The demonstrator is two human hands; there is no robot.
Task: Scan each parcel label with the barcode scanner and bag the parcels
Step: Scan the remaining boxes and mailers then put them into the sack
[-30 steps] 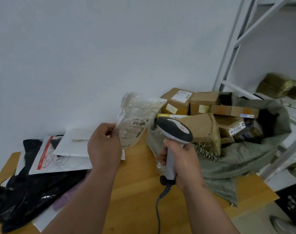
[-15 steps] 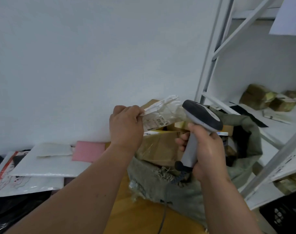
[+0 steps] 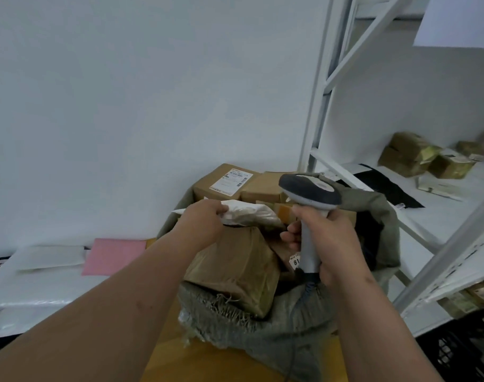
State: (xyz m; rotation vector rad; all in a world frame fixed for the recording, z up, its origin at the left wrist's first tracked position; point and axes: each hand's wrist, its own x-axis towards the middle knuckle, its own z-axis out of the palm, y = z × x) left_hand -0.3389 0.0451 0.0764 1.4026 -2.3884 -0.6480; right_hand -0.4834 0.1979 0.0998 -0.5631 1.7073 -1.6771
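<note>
The sack (image 3: pixel 262 334) gapes on the desk (image 3: pixel 185 365), mouth up to take parcels. Over its brown boxes (image 3: pixel 235 268), the left hand (image 3: pixel 205 224) pinches a white packet (image 3: pixel 249 215), likely for dropping in. Beside the sack's mouth, the right hand (image 3: pixel 326 244) clasps the scanner (image 3: pixel 308 197) upright, kept clear.

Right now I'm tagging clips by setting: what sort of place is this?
Likely a parcel sorting or storage room: labelled cardboard boxes fill a woven sack, the right hand holds a barcode scanner, and white metal shelving holds more parcels.
</note>
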